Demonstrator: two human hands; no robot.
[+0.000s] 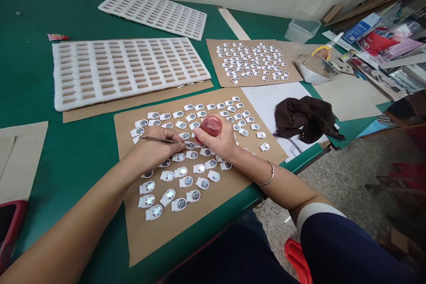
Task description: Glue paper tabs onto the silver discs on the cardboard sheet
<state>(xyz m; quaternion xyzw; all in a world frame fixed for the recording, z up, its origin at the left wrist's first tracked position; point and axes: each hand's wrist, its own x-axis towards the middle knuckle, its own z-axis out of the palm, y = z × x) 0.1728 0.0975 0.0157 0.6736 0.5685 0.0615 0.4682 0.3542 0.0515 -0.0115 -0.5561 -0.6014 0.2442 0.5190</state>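
On cardboard sheet, unlabelled red bottle, tweezers, no legible writing

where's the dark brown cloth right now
In the head view the dark brown cloth lies crumpled right of centre, on the white paper sheet, just right of the near cardboard sheet of small parts.

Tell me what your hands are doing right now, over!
Left hand gripping tweezers, tips at a small white part. Right hand squeezing a red bulb over it. Nothing in the way on the cardboard sheet.
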